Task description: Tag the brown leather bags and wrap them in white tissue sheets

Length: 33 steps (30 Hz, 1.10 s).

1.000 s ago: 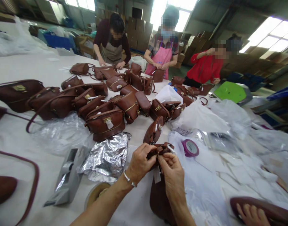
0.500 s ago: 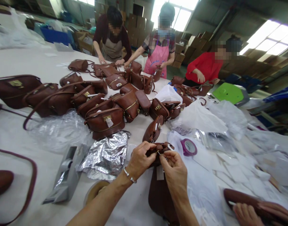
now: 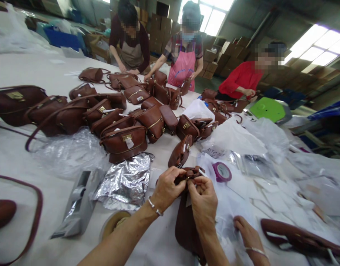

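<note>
Near the table's front, a brown leather bag (image 3: 186, 225) hangs down below my hands, its strap and small metal fitting at the top. My left hand (image 3: 168, 188), with a bracelet on its wrist, pinches the strap part from the left. From the right, my right hand (image 3: 203, 195) pinches the same spot, its fingers curled near the fitting. Fingers hide the exact point of contact. Just beyond them another brown bag (image 3: 180, 152) stands on the table. A roll of purple tape (image 3: 222, 172) lies right of my hands.
Many brown bags (image 3: 124, 142) spread across the table's middle. A tape dispenser (image 3: 79, 203) and silver foil packet (image 3: 125, 181) lie left. A nearby person's hand (image 3: 249, 234) is over white plastic at right, beside another bag (image 3: 297, 236). Three people work across the table.
The nearby person's hand has left the bag at lower right and moved left onto the white plastic. My hands stay at the strap, with the tag below them now mostly hidden.
</note>
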Each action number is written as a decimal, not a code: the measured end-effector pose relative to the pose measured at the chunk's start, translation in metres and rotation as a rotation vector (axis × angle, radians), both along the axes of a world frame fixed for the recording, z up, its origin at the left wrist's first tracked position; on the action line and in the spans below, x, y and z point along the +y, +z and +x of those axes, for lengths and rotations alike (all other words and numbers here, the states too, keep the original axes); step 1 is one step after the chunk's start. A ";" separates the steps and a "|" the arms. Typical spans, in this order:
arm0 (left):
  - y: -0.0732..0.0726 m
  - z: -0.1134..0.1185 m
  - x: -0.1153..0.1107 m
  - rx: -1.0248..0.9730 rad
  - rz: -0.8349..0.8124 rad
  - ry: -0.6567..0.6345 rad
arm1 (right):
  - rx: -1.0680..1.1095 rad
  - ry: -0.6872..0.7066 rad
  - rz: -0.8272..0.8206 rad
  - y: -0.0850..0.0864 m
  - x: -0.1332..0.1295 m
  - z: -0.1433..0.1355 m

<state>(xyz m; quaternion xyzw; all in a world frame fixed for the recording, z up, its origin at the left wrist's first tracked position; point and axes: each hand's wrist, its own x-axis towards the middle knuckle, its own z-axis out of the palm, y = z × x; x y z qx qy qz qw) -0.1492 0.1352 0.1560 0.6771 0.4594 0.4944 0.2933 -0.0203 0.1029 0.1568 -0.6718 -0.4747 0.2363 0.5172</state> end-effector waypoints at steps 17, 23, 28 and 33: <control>-0.001 0.000 -0.016 0.041 0.064 -0.003 | 0.005 -0.037 -0.076 0.009 -0.018 -0.005; 0.003 -0.006 -0.010 0.202 0.200 -0.041 | -0.122 0.012 -0.082 0.015 -0.019 -0.002; 0.008 -0.008 -0.009 0.365 0.350 0.006 | -0.008 0.043 -0.102 0.020 -0.017 -0.002; 0.006 -0.005 -0.008 0.383 0.441 0.115 | 0.170 0.070 -0.151 0.023 -0.014 -0.006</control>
